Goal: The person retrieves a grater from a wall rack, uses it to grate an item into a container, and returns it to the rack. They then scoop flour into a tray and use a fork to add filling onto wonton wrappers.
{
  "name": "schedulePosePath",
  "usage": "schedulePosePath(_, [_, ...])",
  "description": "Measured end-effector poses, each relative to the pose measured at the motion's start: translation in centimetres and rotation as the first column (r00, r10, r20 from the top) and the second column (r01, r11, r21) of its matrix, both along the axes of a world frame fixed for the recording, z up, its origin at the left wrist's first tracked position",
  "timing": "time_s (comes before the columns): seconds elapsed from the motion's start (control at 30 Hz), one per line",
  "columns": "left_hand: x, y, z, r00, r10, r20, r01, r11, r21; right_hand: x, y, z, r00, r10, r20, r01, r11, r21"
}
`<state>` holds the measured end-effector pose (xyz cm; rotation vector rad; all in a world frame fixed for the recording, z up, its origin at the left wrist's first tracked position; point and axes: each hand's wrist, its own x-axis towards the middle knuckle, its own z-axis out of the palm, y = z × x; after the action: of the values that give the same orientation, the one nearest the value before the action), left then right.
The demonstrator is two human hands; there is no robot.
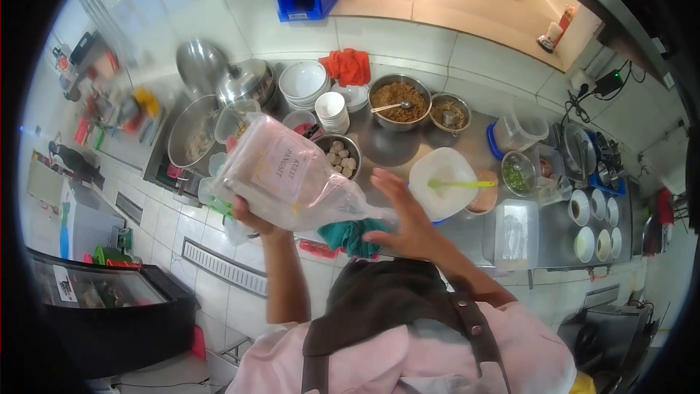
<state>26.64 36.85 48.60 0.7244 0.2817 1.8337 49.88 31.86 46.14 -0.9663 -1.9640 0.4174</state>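
A clear plastic bag of wonton skins (281, 171), with a white label reading "Kulit Pangsit", is held up over the counter's front edge. My left hand (254, 215) grips its full end from below, the fingers partly hidden behind the bag. Beside the bag's loose, twisted tail is my right hand (408, 219), its fingers spread and the thumb apart. Just below the tail lies a teal cloth (351, 237). Behind the bag stands a steel bowl of meatballs (355, 164). To the right of my right hand is a white tub (426, 193) with a yellow-green utensil (459, 184) across it.
Bowls of cooked topping (401, 95) and stacked white bowls (302, 76) line the back. At left sits a large steel pot (191, 131). Chopped greens (516, 175), a clear container (516, 230) and small sauce bowls (585, 241) stand at right. A black-framed chest (109, 314) is lower left.
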Motion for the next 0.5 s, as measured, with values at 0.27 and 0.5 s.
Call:
schedulePosePath(0.27, [0.3, 1.4, 1.0, 0.995, 0.064, 0.078, -0.066, 0.997, 0.026, -0.6, 0.1, -6.2, 0.886, 0.097, -0.454, -0.371, 0.736, -0.566])
schedulePosePath(0.5, [-1.3, 1.5, -2.2, 0.975, -0.057, 0.217, 0.040, 0.996, 0.083, -1.3, 3.4, 1.4, 0.675, -0.031, -0.737, -0.648, 0.452, -0.613])
